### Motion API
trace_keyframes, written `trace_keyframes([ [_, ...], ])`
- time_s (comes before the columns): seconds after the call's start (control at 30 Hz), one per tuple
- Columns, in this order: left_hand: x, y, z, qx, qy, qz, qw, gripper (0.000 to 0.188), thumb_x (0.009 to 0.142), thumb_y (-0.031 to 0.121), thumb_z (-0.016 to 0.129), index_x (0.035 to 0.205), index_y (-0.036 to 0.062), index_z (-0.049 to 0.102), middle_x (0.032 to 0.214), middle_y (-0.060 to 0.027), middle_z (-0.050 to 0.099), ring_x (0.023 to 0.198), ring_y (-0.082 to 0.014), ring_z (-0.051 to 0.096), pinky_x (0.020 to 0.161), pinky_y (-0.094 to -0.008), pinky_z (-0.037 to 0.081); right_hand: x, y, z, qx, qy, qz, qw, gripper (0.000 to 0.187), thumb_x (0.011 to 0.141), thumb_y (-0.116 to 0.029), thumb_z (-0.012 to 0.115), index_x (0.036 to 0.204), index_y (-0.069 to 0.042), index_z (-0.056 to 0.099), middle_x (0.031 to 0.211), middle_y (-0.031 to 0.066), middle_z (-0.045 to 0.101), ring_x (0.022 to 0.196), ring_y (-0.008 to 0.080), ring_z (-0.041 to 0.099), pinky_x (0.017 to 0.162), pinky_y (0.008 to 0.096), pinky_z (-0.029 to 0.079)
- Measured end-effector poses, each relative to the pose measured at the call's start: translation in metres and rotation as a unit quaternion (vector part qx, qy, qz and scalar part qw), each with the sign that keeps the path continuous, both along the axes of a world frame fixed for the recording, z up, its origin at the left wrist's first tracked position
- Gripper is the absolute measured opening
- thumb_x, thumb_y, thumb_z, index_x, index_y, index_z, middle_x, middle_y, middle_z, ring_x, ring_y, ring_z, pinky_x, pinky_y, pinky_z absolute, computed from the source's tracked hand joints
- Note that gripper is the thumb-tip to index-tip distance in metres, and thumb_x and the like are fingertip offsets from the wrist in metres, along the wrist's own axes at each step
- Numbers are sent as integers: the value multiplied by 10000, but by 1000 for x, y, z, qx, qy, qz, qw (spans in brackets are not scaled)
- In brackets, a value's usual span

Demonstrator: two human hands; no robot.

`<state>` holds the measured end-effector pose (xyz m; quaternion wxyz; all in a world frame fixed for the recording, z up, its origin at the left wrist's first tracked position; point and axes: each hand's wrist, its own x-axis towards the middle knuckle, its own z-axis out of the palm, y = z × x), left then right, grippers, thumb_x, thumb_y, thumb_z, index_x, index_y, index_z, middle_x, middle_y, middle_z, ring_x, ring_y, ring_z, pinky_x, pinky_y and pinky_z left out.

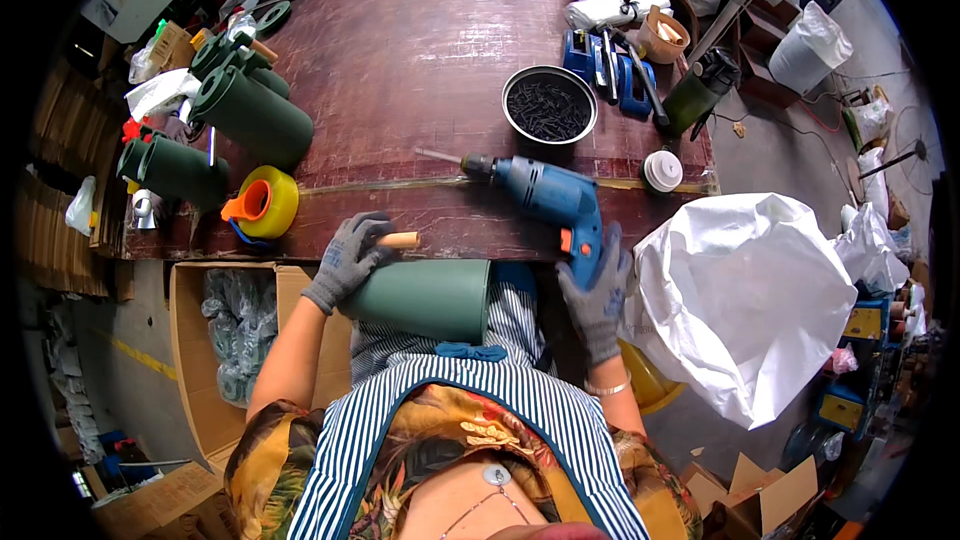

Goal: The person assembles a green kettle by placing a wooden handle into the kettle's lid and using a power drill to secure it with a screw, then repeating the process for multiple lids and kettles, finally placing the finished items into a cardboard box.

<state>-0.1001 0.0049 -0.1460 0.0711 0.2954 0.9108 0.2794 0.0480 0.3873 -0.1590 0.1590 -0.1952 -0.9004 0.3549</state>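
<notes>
A dark green cylinder lies on its side across my lap, at the table's front edge. My left hand, in a grey glove, is at its left end with the fingers curled round a short wooden rod. Whether the rod is fixed to the cylinder I cannot tell. A blue power drill lies on the table, its long bit pointing left. My right hand, also gloved, is at the base of the drill's handle, thumb and fingers spread on either side of it.
A bowl of dark screws stands beyond the drill, near a white round cap. More green cylinders and a yellow tape roll are at left. A white sack stands at right; an open carton is at left.
</notes>
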Motion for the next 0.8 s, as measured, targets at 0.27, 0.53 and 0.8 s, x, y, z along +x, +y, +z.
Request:
trace_keyframes([
  [0.27, -96, 159, 90, 90, 89, -8, 992, 469, 919, 251, 708, 1337, 71, 591, 1309, -110, 629, 1241, -291, 577, 1051, -423, 450, 20, -4, -35, -305, 1, -11, 952, 1056, 788, -347, 857, 1560, 29, 241, 1477, 251, 428, 1355, 348, 467, 1122, 423, 385],
  [0.53, -143, 312, 32, -158, 206, -86, 962, 379, 843, 382, 746, 1150, 166, 693, 1264, -90, 614, 1185, -315, 569, 973, -459, 468, 18, -1, -28, -297, -23, 5, 955, 1027, 825, -318, 829, 1571, 30, 214, 1545, 254, 395, 1394, 327, 460, 1132, 391, 387],
  [0.8, -157, 319, 9, -158, 164, -33, 973, 316, 833, 302, 747, 1104, 150, 691, 1241, -101, 615, 1197, -333, 565, 976, -460, 480, 16, 1, -22, -280, -45, 2, 959, 1011, 829, -309, 820, 1567, 32, 220, 1536, 261, 401, 1398, 336, 454, 1140, 398, 378],
])
